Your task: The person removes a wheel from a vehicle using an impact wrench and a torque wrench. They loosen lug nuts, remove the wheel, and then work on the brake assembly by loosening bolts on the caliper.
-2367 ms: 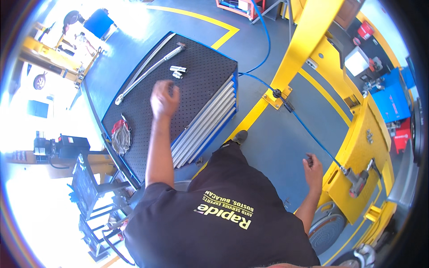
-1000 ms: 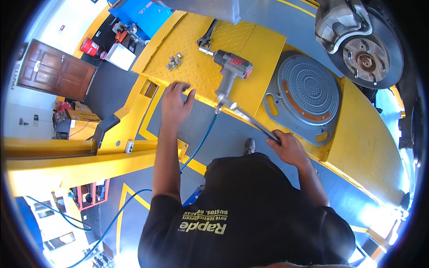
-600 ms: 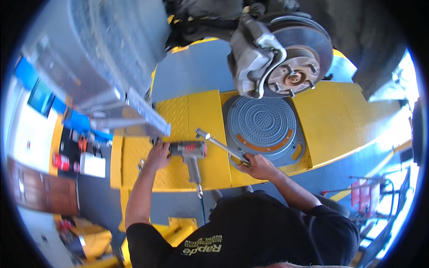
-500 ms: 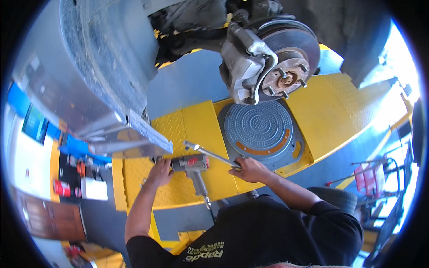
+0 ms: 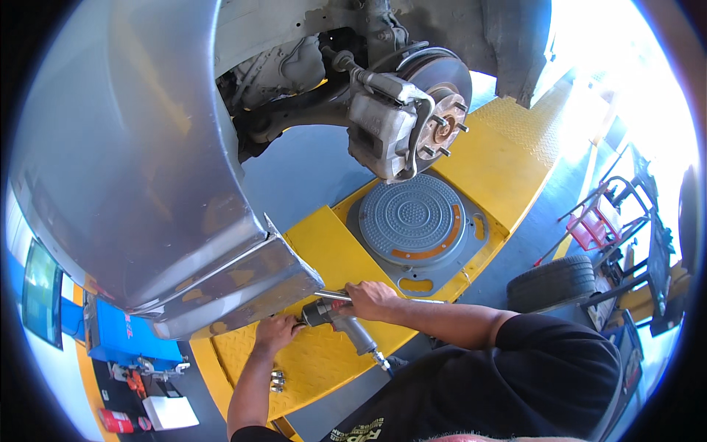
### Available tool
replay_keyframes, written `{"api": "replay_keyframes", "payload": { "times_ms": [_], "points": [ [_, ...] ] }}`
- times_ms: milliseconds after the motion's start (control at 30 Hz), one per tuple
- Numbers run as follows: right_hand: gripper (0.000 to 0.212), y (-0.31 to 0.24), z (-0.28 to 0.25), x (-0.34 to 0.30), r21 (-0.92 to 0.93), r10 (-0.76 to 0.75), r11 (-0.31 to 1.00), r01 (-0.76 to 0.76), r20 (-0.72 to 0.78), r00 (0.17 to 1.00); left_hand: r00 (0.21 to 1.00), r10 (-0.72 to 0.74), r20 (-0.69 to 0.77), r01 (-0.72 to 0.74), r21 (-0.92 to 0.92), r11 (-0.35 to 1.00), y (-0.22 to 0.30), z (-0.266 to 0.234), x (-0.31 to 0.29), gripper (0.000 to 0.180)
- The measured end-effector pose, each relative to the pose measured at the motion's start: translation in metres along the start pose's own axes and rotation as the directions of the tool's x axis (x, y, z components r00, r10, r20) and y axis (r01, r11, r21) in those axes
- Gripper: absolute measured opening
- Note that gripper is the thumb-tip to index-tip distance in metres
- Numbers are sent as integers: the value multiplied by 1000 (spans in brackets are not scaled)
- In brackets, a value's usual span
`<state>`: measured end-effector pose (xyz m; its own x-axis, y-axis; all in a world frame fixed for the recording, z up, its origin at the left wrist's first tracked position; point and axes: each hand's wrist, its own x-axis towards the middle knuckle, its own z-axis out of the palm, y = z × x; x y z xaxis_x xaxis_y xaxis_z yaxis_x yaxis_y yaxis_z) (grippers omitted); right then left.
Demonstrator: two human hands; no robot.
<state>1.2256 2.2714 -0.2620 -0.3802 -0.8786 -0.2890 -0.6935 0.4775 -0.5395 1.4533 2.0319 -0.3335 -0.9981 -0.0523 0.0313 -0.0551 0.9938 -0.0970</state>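
Note:
A grey and black air impact wrench (image 5: 356,337) with a red patch lies on the yellow ramp (image 5: 324,365), its hose end toward me. My left hand (image 5: 275,331) is at the nose of the impact wrench with curled fingers; what they pinch there is hidden. My right hand (image 5: 370,300) is closed around a long chrome ratchet (image 5: 423,300) and rests over the top of the impact wrench. Beside my left wrist, several small shiny metal nuts (image 5: 277,381) sit on the ramp. Ahead, the bare wheel hub (image 5: 444,130) shows its studs, with a brake caliper (image 5: 383,129) on the disc.
The car's silver fender (image 5: 169,191) and its lower corner hang close above my left hand. A round grey turntable plate (image 5: 412,214) is set in the ramp. A tyre (image 5: 551,283) and a red trolley (image 5: 595,225) stand right; a blue machine (image 5: 132,331) stands left.
My right hand has moved left with the ratchet, onto the top of the impact wrench. My left hand stays by its nose. The view has turned, and the nuts show more plainly beside my left wrist.

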Motion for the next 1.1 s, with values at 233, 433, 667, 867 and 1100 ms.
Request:
{"api": "replay_keyframes", "payload": {
  "times_ms": [233, 433, 667, 867, 1100],
  "points": [
    [61, 20, -1, -21, 85, 67, 994, -63, -44, 997, 776, -568, -275, 365, -538, 759, 31, -45, -13, 26],
    [43, 93, -3, -86, 286, 100, 956, -67, -102, 990, 622, -755, 208, -483, -656, -579, 123, -43, 17, 18],
    [25, 169, -35, -161, 756, -46, 649, -85, 150, 988, 519, -693, 501, -633, -319, -705, 186, -81, 121, 20],
    [28, 250, -62, -204, 796, -203, 599, 82, 52, 978, 581, -662, 474, -623, -265, -736, 269, -125, 200, 24],
    [42, 338, -99, -239, 629, -259, 679, 379, -277, 925, 521, -782, 341, -460, -660, -594, 371, -162, 276, 12]
  ]
}}
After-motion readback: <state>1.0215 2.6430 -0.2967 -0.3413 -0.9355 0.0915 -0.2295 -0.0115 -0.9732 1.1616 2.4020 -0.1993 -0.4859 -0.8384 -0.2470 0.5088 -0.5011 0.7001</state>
